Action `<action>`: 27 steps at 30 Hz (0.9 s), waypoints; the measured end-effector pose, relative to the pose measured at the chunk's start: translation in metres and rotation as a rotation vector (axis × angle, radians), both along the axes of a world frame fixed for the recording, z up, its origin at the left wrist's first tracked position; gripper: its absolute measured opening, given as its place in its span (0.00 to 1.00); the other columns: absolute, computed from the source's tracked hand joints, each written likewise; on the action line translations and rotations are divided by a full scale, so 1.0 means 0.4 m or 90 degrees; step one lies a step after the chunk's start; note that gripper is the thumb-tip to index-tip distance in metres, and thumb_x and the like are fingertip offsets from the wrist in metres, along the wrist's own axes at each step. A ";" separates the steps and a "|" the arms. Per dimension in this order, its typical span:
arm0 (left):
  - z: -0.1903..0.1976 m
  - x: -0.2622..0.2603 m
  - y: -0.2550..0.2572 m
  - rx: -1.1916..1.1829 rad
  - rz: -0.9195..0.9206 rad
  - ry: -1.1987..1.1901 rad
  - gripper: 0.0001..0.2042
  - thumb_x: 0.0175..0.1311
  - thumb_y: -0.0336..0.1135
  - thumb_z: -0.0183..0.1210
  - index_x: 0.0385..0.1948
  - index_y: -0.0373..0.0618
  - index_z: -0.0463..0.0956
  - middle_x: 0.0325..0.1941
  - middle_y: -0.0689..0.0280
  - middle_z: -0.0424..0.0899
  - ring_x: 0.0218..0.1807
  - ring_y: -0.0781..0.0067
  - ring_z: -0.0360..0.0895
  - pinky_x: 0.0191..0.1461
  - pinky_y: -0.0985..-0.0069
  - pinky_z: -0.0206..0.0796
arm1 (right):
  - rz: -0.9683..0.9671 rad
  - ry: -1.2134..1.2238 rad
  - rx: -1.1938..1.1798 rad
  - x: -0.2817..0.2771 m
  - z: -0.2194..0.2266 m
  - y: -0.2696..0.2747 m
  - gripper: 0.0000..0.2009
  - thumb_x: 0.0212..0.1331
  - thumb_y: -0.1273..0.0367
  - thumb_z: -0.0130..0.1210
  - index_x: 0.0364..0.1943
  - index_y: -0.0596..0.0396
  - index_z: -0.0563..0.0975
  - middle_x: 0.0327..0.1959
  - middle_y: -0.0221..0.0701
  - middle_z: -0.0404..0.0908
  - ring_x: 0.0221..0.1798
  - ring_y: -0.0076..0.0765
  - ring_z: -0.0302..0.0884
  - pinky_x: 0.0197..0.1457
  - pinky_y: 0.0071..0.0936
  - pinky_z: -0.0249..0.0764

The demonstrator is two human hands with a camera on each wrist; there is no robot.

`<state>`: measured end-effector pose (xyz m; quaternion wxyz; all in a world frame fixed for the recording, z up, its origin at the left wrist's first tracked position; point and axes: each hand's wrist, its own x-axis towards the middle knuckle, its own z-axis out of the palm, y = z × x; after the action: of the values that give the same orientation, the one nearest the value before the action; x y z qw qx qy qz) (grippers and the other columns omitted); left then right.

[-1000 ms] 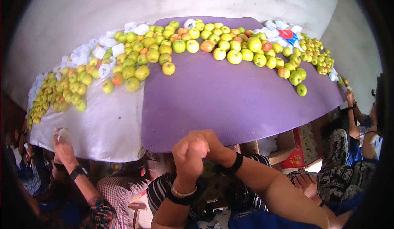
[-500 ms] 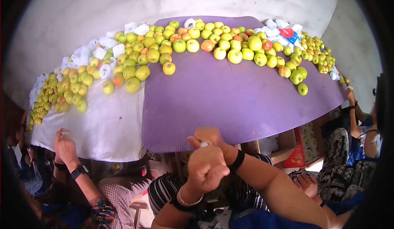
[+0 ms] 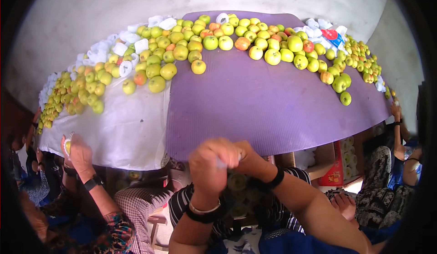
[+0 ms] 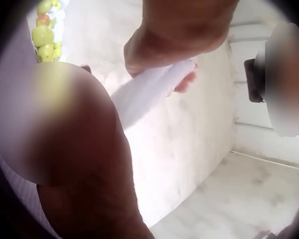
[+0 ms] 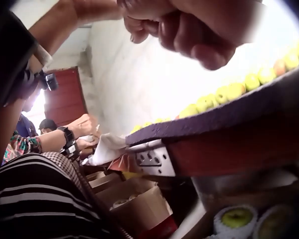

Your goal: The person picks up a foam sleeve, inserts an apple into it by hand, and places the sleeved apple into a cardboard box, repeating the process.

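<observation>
In the head view my left hand [image 3: 208,165], blurred, is raised over the near table edge with its fingers curled round a white, soft sleeve [image 3: 223,164] like the foam nets among the apples. Close beside it, my right hand [image 3: 249,159] grips the same piece with bent fingers. The left wrist view shows the white sleeve [image 4: 152,89] as a long, flattened strip stretched taut out of a fist. Apples [image 3: 273,56], mostly green-yellow, lie heaped along the far side of the table. Below my hands are several netted apples [image 3: 237,181], partly in shadow.
A purple ribbed mat [image 3: 255,104] and a white cloth [image 3: 127,113] cover the table. Loose foam nets [image 3: 98,53] lie behind the apples. Beside me on the left, another person's hand [image 3: 81,154] holds a netted apple. Cartons [image 3: 325,158] stand under the right edge.
My hands came together, rose, then shifted, with the left turning over and moving back left beside the right. The neighbour's hand shows an apple in its net. The head view has tilted slightly.
</observation>
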<state>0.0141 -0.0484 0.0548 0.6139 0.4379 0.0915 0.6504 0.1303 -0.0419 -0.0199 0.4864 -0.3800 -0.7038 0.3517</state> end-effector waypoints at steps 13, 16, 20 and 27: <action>-0.035 -0.058 0.058 -0.160 -0.012 0.255 0.10 0.61 0.34 0.53 0.37 0.36 0.73 0.34 0.67 0.77 0.37 0.81 0.72 0.43 0.82 0.63 | 0.001 -0.024 -0.337 0.056 0.009 0.015 0.10 0.48 0.69 0.60 0.35 0.57 0.79 0.27 0.32 0.81 0.32 0.20 0.75 0.37 0.25 0.72; -0.036 -0.078 0.062 -0.201 -0.038 0.304 0.07 0.58 0.28 0.52 0.36 0.36 0.73 0.32 0.67 0.77 0.36 0.81 0.72 0.43 0.82 0.63 | 0.005 -0.035 -0.319 0.059 0.006 0.018 0.10 0.47 0.70 0.60 0.35 0.56 0.79 0.27 0.32 0.82 0.32 0.20 0.75 0.37 0.25 0.72; -0.060 -0.076 0.068 -0.167 -0.006 0.374 0.07 0.54 0.22 0.51 0.35 0.35 0.73 0.30 0.67 0.77 0.33 0.81 0.73 0.37 0.82 0.65 | 0.011 -0.062 -0.304 0.071 0.004 0.020 0.09 0.46 0.70 0.61 0.33 0.57 0.79 0.25 0.30 0.82 0.31 0.18 0.75 0.37 0.25 0.72; -0.127 -0.104 0.116 -0.257 0.203 0.148 0.04 0.59 0.26 0.49 0.32 0.36 0.72 0.31 0.64 0.78 0.33 0.77 0.76 0.38 0.81 0.69 | -0.012 0.005 -0.312 0.210 0.134 0.088 0.36 0.45 0.57 0.64 0.57 0.59 0.63 0.55 0.46 0.68 0.57 0.45 0.67 0.59 0.34 0.63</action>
<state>-0.0276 -0.0021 0.0040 0.5640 0.3584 0.3571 0.6527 0.2144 -0.0068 0.0338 0.3855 -0.4918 -0.5921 0.5088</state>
